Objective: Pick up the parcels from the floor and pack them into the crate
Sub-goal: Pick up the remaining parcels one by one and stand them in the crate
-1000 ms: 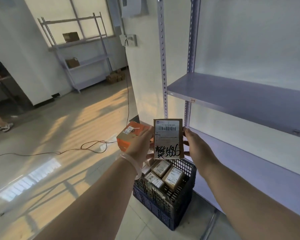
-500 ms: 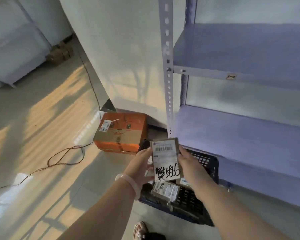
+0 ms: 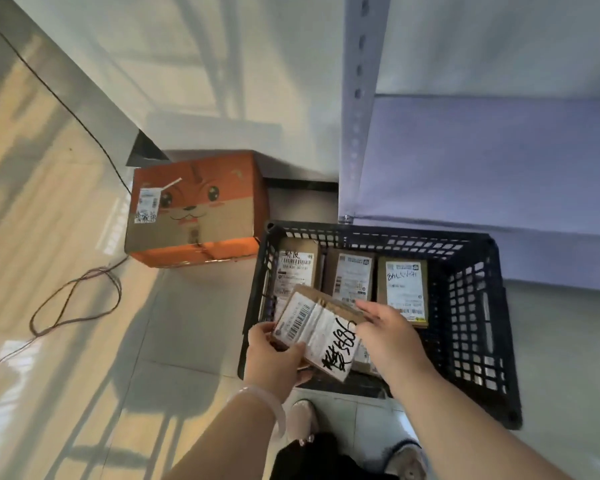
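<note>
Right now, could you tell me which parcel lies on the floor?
The orange cartoon-face box, left of the crate; the others sit inside it or between the left hand and right hand.

This is looking like a small parcel storeroom. A slotted metal shelving rack [image 3: 357, 116] is standing by the white wall [image 3: 222, 81], while a black plastic crate [image 3: 361, 233] is sitting on the tiled floor [image 3: 187, 323], holding barcode-labelled cardboard parcels [image 3: 404, 289]. An orange shipping carton [image 3: 194, 209] is lying beside it.

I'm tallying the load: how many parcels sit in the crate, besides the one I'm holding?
3, upright in a row along the far wall of the crate: left parcel, middle parcel, right parcel. Others may lie hidden under the held parcel.
</note>
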Demonstrator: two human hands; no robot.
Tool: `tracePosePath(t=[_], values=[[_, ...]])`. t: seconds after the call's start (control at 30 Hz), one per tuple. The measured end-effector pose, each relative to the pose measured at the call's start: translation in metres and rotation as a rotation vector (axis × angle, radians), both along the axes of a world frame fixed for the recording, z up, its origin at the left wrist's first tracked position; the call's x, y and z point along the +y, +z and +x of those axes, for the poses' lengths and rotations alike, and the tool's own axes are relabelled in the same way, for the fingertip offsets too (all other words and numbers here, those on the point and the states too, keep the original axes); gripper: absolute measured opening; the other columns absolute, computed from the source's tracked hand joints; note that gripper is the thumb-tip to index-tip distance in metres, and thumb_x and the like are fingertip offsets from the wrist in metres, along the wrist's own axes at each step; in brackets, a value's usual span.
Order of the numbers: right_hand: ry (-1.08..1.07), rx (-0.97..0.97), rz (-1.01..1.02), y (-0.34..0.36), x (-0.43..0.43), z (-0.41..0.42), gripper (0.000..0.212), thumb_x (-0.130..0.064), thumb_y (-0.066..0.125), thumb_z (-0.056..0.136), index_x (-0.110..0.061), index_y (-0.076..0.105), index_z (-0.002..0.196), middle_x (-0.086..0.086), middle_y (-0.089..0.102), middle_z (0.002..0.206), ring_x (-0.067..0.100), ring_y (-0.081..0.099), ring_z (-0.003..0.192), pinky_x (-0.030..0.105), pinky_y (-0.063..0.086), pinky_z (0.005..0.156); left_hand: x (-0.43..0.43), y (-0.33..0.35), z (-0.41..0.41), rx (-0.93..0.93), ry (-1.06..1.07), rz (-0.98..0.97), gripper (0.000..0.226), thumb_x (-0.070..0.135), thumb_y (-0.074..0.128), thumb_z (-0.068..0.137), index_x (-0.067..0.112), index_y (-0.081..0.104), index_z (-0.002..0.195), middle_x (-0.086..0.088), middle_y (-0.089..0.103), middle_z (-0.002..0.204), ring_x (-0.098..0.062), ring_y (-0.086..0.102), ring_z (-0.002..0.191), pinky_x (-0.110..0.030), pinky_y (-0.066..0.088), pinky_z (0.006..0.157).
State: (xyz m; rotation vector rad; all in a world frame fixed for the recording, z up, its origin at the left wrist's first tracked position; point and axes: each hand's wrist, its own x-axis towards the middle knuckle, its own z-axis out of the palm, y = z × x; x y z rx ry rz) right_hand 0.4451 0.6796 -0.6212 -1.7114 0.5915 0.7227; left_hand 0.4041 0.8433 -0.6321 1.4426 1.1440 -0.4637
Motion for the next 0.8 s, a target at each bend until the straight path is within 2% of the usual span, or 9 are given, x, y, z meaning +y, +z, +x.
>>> tracePosePath(t=[0.07, 0.13, 0.2, 0.3, 0.4, 0.5, 0.63, 0.73, 0.8], values=[[-0.146, 0.049, 0.037, -0.024, 0.011, -0.003, 0.040, -0.014, 0.054, 0.086, -0.029, 0.061, 0.121, -0.009, 0.064, 0.103, -0.002, 0.064, 0.074, 0.011, 0.050, 0.049, 0.006, -0.020, -0.003, 0.039, 0.023, 0.007, 0.045, 0.001, 0.068, 0.083, 0.023, 0.042, 0.113, -0.006, 0.062, 0.103, -0.026, 0.073, 0.083, -0.036, 0.061, 0.058], [-0.182, 0.093, 0.061, -0.049, 0.023, -0.005, 0.044, -0.016, 0.051, 0.084, -0.030, 0.061, 0.124, -0.005, 0.064, 0.117, 0.006, 0.064, 0.095, 0.028, 0.057, 0.079, 0.015, -0.037, -0.004, 0.090, -0.014, 0.027, 0.041, 0.002, 0.066, 0.083, 0.022, 0.043, 0.110, -0.006, 0.064, 0.099, -0.022, 0.072, 0.080, -0.031, 0.060, 0.055], [-0.168, 0.122, 0.075, -0.066, 0.033, -0.009, 0.049, -0.019, 0.049, 0.081, -0.031, 0.059, 0.127, -0.006, 0.059, 0.130, 0.016, 0.056, 0.116, 0.044, 0.045, 0.101, 0.025, -0.051, -0.005, 0.155, -0.162, 0.100, 0.034, 0.009, 0.065, 0.084, 0.015, 0.045, 0.112, -0.007, 0.065, 0.096, -0.021, 0.071, 0.077, -0.026, 0.058, 0.051], [-0.147, 0.132, 0.068, -0.083, 0.042, -0.017, 0.048, -0.020, 0.049, 0.084, -0.033, 0.057, 0.129, -0.013, 0.057, 0.130, 0.014, 0.051, 0.122, 0.046, 0.039, 0.107, 0.042, -0.061, -0.005, 0.223, -0.335, 0.123, 0.020, 0.025, 0.061, 0.087, 0.014, 0.058, 0.103, -0.005, 0.070, 0.086, -0.020, 0.073, 0.069, -0.035, 0.061, 0.054], [-0.140, 0.101, 0.061, -0.093, 0.045, -0.022, 0.046, -0.014, 0.048, 0.088, -0.031, 0.056, 0.130, -0.019, 0.058, 0.121, 0.010, 0.050, 0.121, 0.043, 0.038, 0.108, 0.051, -0.063, -0.001, 0.249, -0.478, 0.149, 0.020, 0.031, 0.054, 0.089, 0.016, 0.059, 0.101, -0.001, 0.072, 0.081, -0.017, 0.074, 0.061, -0.042, 0.062, 0.058], [-0.159, 0.087, 0.051, -0.101, 0.047, -0.022, 0.049, -0.008, 0.046, 0.090, -0.029, 0.053, 0.133, -0.016, 0.056, 0.124, 0.008, 0.050, 0.119, 0.041, 0.038, 0.108, 0.052, -0.059, 0.006, 0.210, -0.678, 0.307, 0.016, 0.034, 0.046, 0.090, 0.027, 0.040, 0.104, 0.004, 0.067, 0.082, -0.015, 0.073, 0.056, -0.041, 0.062, 0.057], [-0.183, 0.062, -0.014, -0.107, 0.053, -0.021, 0.045, -0.006, 0.046, 0.090, -0.024, 0.057, 0.130, -0.010, 0.060, 0.123, 0.011, 0.054, 0.116, 0.041, 0.041, 0.106, 0.044, -0.050, 0.022, 0.317, -0.834, 0.316, 0.023, 0.023, 0.040, 0.092, 0.018, 0.045, 0.114, -0.004, 0.067, 0.093, -0.022, 0.072, 0.064, -0.036, 0.062, 0.061], [-0.147, 0.040, -0.092, -0.111, 0.056, -0.020, 0.041, -0.011, 0.045, 0.091, -0.029, 0.059, 0.125, -0.011, 0.065, 0.110, 0.012, 0.063, 0.097, 0.036, 0.052, 0.088, 0.035, -0.046, 0.033, 0.371, -0.910, 0.324, 0.029, 0.019, 0.042, 0.093, 0.004, 0.052, 0.115, -0.016, 0.066, 0.107, -0.033, 0.070, 0.089, -0.041, 0.060, 0.078], [-0.129, 0.014, -0.108, -0.114, 0.056, -0.020, 0.040, -0.012, 0.045, 0.093, -0.032, 0.058, 0.125, -0.018, 0.062, 0.104, -0.003, 0.060, 0.080, 0.020, 0.049, 0.066, 0.032, -0.044, 0.039, 0.362, -0.991, 0.342, 0.034, 0.020, 0.042, 0.094, 0.000, 0.056, 0.117, -0.019, 0.066, 0.114, -0.036, 0.066, 0.103, -0.045, 0.055, 0.090]])
